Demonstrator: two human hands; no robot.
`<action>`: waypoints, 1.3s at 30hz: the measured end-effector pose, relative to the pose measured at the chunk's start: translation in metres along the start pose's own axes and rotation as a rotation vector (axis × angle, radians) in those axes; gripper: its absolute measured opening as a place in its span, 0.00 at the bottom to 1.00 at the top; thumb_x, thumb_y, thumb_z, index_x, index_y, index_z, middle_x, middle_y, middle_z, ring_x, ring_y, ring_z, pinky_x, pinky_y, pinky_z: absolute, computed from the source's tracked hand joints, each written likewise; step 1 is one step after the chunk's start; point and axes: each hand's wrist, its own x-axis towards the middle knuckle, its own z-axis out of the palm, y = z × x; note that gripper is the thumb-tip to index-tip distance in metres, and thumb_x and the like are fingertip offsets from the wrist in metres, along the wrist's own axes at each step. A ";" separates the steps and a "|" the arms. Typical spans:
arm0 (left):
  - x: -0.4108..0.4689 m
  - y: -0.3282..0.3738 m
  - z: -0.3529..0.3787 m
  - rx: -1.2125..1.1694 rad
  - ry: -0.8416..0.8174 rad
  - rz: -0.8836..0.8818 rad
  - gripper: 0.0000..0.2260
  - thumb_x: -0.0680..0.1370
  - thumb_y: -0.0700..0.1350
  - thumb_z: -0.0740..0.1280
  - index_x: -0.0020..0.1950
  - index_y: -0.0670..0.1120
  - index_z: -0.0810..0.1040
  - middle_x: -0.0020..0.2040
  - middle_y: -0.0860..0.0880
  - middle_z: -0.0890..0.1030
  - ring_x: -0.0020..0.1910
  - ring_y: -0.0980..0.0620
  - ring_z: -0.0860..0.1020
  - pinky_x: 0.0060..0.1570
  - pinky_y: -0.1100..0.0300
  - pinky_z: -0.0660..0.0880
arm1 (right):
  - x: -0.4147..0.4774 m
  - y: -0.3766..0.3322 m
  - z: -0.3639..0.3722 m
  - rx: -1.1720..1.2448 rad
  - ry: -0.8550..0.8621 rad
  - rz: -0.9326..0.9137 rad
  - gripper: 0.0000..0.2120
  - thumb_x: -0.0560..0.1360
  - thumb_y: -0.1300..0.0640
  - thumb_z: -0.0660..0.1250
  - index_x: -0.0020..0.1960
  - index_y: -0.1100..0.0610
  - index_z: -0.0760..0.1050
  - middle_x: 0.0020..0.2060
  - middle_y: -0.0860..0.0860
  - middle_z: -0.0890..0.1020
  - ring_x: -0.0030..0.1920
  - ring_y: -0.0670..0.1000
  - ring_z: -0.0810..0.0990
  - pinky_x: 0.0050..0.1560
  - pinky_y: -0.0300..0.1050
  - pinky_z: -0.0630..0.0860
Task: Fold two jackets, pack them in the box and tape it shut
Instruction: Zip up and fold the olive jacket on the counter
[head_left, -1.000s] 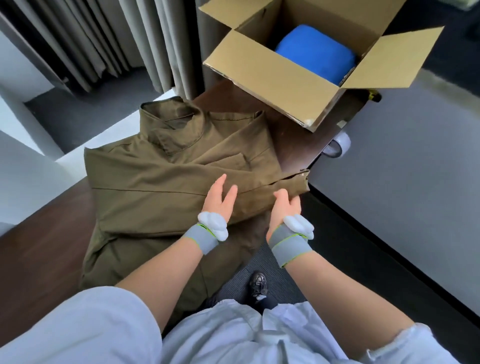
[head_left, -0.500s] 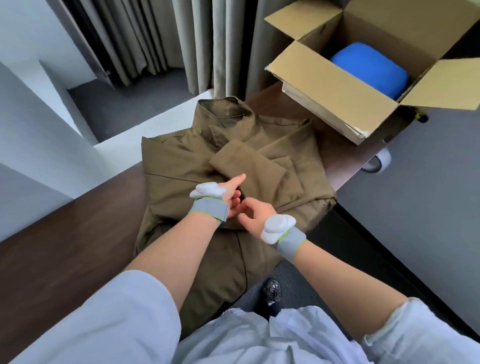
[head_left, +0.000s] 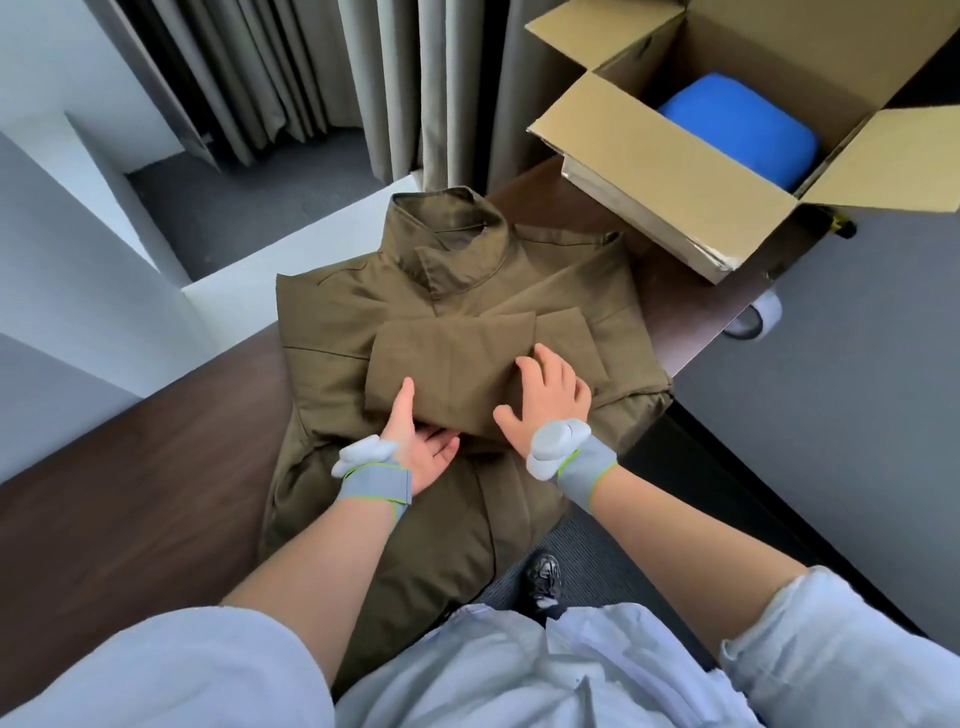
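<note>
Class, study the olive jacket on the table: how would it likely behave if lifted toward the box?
Probably floppy: the olive jacket droops over the table edge. The folded sleeve, pressed flat by the right hand, would likely fall open unless supported. Seemingly light: thin cloth.

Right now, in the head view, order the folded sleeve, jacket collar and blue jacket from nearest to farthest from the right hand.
1. Folded sleeve, under the right hand.
2. Jacket collar, ahead and leftward.
3. Blue jacket, inside the box, far right.
</note>
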 end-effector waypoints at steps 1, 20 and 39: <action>0.002 0.005 0.005 -0.009 0.065 0.068 0.14 0.78 0.55 0.62 0.61 0.50 0.70 0.52 0.49 0.77 0.45 0.50 0.76 0.39 0.58 0.72 | 0.000 -0.003 0.001 -0.009 0.034 -0.023 0.30 0.71 0.50 0.66 0.71 0.53 0.64 0.75 0.52 0.57 0.75 0.53 0.55 0.72 0.54 0.53; 0.024 0.020 -0.001 -0.094 0.426 0.169 0.18 0.73 0.32 0.52 0.62 0.41 0.67 0.52 0.41 0.75 0.41 0.45 0.77 0.48 0.50 0.75 | 0.052 0.004 0.034 -0.220 -0.122 -0.455 0.33 0.77 0.36 0.49 0.77 0.48 0.47 0.77 0.55 0.45 0.77 0.54 0.43 0.74 0.54 0.40; 0.030 -0.028 0.024 1.856 0.404 0.549 0.27 0.78 0.49 0.58 0.76 0.54 0.54 0.78 0.51 0.49 0.77 0.52 0.49 0.75 0.50 0.47 | 0.045 0.067 0.015 -0.240 -0.303 -0.473 0.33 0.78 0.37 0.51 0.77 0.46 0.43 0.77 0.51 0.41 0.77 0.50 0.39 0.75 0.51 0.37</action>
